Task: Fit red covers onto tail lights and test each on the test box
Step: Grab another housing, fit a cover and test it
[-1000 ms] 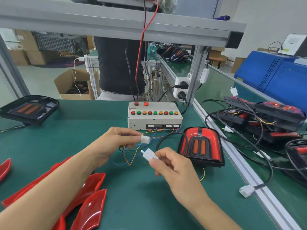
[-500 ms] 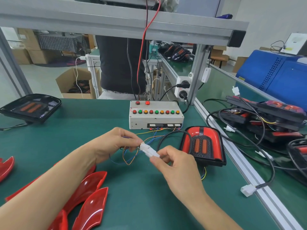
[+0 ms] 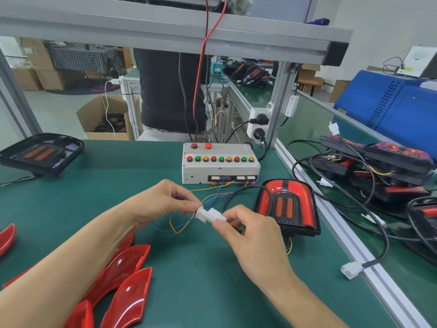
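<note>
Since earlier: two white plastic connectors now touch, between grey test box and you. Your left hand pinches one, right hand other. Risk: tilted push bends pins.

Glossy plastic red covers — matt table

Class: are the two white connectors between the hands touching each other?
Touching. The head view shows the left connector butted against the right connector, no gap between them.
</note>
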The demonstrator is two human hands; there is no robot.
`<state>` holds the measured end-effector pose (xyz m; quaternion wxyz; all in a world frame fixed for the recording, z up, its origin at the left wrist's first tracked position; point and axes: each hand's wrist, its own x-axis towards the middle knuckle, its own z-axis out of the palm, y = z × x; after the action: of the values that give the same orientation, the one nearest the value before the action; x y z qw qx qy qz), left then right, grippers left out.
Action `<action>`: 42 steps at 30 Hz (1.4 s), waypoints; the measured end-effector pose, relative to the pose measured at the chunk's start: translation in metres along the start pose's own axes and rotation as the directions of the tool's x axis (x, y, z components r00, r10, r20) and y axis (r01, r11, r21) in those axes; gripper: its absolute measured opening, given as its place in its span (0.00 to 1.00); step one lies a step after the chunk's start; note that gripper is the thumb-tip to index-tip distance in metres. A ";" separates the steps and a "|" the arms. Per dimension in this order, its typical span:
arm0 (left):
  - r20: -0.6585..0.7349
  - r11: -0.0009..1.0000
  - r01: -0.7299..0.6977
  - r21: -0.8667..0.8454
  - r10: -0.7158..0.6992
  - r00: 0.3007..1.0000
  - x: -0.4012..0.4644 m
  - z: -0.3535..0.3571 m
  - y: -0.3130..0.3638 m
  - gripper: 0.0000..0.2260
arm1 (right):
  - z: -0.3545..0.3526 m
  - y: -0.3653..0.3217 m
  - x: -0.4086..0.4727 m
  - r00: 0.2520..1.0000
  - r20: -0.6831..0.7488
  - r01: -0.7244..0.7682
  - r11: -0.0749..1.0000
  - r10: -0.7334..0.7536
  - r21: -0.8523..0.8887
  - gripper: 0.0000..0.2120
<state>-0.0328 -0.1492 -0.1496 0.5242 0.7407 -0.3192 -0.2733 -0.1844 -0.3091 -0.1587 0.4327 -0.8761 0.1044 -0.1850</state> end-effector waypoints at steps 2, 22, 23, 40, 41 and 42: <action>-0.048 0.999 0.005 -0.052 -0.007 0.999 0.000 0.001 -0.003 0.08 | -0.001 -0.003 0.002 1.000 0.000 0.007 1.000 -0.007 -0.006 0.09; 0.019 0.990 -0.013 -0.140 0.016 1.000 -0.003 0.009 -0.002 0.08 | 0.004 -0.007 0.003 0.999 0.010 0.031 0.998 -0.031 -0.053 0.11; 0.019 0.989 -0.010 -0.149 0.013 1.000 -0.003 0.009 -0.002 0.08 | 0.006 -0.007 0.003 0.999 0.008 0.038 0.998 -0.038 -0.049 0.11; 0.103 0.885 -0.030 0.464 -0.020 0.994 -0.013 -0.007 -0.001 0.10 | -0.008 0.012 -0.003 0.940 -0.109 0.299 0.935 -0.322 -0.190 0.17; 0.100 0.838 -0.061 0.542 0.007 0.995 -0.013 -0.007 -0.003 0.09 | -0.019 0.018 0.002 0.927 -0.225 0.262 0.948 -0.299 -0.178 0.17; 0.105 0.784 -0.092 0.614 0.035 0.994 -0.014 -0.006 -0.004 0.09 | -0.032 0.026 0.008 0.913 -0.325 0.205 0.965 -0.249 -0.162 0.18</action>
<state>-0.0364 -0.1340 -0.1507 0.2477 0.8473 -0.4385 -0.1686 -0.1909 -0.3503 -0.1598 0.3281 -0.8620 0.0867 -0.3766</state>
